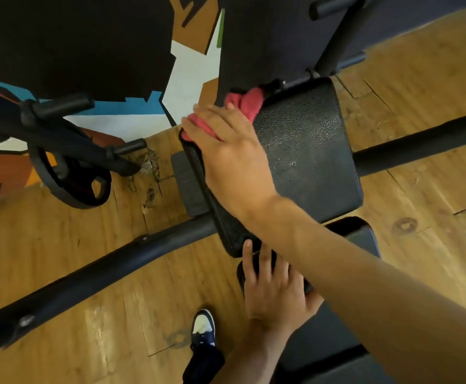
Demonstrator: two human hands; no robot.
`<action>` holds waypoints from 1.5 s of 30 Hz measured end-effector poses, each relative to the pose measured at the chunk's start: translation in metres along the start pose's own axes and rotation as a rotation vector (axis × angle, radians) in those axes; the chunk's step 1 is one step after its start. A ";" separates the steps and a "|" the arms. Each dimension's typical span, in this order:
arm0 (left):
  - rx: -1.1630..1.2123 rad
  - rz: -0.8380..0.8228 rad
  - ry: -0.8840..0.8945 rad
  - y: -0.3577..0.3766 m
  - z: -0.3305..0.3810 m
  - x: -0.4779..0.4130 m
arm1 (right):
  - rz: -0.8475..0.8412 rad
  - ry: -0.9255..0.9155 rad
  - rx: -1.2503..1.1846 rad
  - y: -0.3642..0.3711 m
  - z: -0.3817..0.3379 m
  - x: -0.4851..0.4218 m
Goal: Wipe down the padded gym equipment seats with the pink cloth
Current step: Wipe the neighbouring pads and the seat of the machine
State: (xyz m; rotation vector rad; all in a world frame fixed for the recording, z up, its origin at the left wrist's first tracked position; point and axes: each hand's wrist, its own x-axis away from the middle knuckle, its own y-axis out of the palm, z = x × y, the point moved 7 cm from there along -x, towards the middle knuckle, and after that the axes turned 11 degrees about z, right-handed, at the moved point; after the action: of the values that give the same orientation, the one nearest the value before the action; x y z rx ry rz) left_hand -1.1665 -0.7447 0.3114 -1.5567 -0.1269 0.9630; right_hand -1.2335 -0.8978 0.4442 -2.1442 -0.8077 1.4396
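A black padded seat (306, 151) lies in the middle of the view, its surface textured. The pink cloth (247, 103) is bunched at the seat's far left corner. My right hand (231, 151) lies flat on the cloth with straight fingers, pressing it onto the seat's left edge. My left hand (273, 289) rests on the near pad (359, 236) just below the seat, fingers spread over its left end, thumb tucked under my right forearm.
A curved black frame tube (109, 275) crosses the wooden floor (93, 322) at left. A weight plate (71, 178) hangs on a bar at the left. Another black tube (420, 139) runs off right. My shoe (202, 327) stands below the bench.
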 end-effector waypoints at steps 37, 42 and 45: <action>-0.003 0.077 -0.053 -0.001 0.000 -0.001 | -0.051 -0.213 0.041 -0.021 0.049 0.020; -0.020 0.060 -0.052 -0.002 0.002 -0.003 | 0.090 0.137 0.150 -0.047 0.092 -0.001; -0.015 0.070 -0.039 0.000 0.001 0.001 | 0.007 -0.068 0.025 -0.006 0.021 -0.001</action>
State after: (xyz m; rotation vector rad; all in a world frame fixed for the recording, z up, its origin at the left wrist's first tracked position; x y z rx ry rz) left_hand -1.1667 -0.7436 0.3107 -1.5652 -0.1085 1.0500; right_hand -1.2548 -0.8933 0.4405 -2.0912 -0.8030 1.5257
